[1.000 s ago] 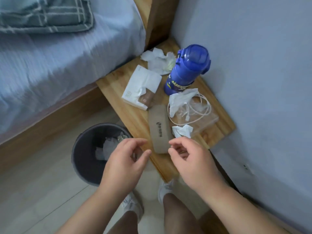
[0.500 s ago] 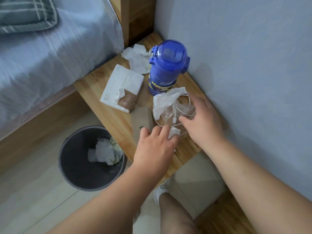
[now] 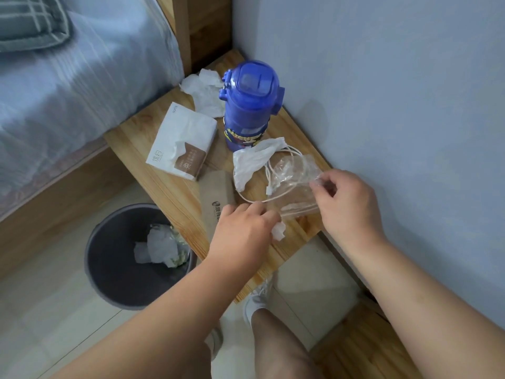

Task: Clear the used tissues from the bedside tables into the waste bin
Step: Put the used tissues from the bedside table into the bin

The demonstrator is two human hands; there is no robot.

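Note:
My left hand (image 3: 243, 236) grips a small crumpled white tissue (image 3: 278, 231) near the front of the wooden bedside table (image 3: 175, 195). My right hand (image 3: 347, 203) pinches the edge of a clear plastic bag (image 3: 295, 181) that lies on a coiled white cable. A second used tissue (image 3: 252, 161) lies beside the bag, in front of the blue bottle (image 3: 250, 105). A third crumpled tissue (image 3: 203, 91) sits at the back of the table. The dark waste bin (image 3: 109, 269) stands on the floor to the left, with crumpled tissues inside.
A white tissue pack (image 3: 183, 140) and a tan case (image 3: 217, 195) lie on the table's left half. The bed (image 3: 68, 91) borders the table on the left, the wall (image 3: 396, 105) on the right. My feet in white shoes stand below the table's front edge.
Both hands moved from above the table's front edge onto it. My left hand closed around the small tissue. My right hand took hold of the plastic bag's edge.

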